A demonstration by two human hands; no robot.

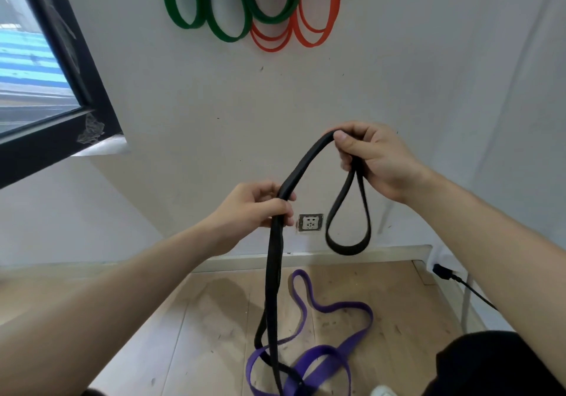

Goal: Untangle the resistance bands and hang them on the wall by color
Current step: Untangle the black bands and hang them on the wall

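Untangling: left hand point(260, 207) and right hand point(372, 158), apart, both gripping black band point(306, 163); lower end crosses purple band point(332, 356) on floor point(398, 288). Next: pull free, hang.

black band point(274, 273), purple band point(337, 307), green bands point(214, 13)

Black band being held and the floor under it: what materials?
Flat black resistance band: probably rubber or latex, matte; it bends limply and droops in loops with no glare. Pale plank floor: wood or laminate, cannot tell which; grain and board seams show, finish dull.
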